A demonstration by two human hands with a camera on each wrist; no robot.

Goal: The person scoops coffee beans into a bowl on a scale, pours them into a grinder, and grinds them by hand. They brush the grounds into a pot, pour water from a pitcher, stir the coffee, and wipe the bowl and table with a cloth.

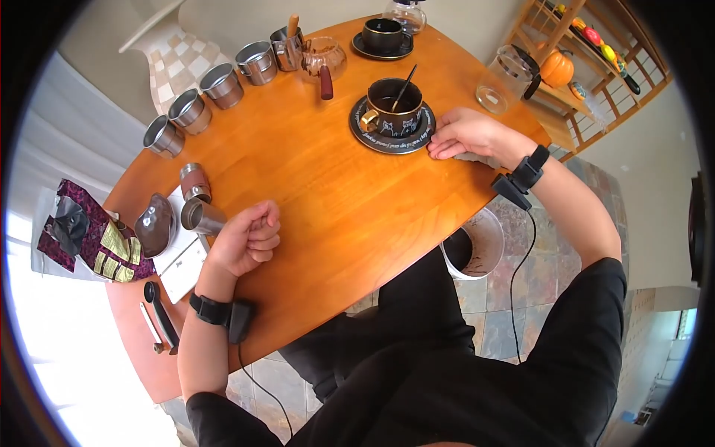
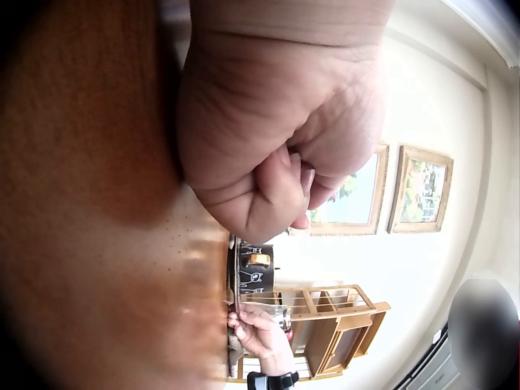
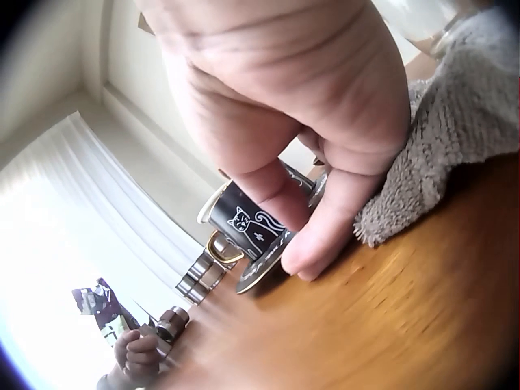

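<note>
A row of metal cups [image 1: 189,113] is being carried by the table [image 1: 298,194], beside a checkered vase [image 1: 177,62]. An orange pumpkin [image 1: 557,68] is being held up by a wooden shelf [image 1: 560,101]. Two framed pictures [image 2: 420,191] are being borne by a wall [image 2: 455,244], and floor tiles [image 1: 514,287] are being partly hidden by a bin [image 1: 493,237].

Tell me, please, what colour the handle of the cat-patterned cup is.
The handle is gold, clearest in the head view.
</note>
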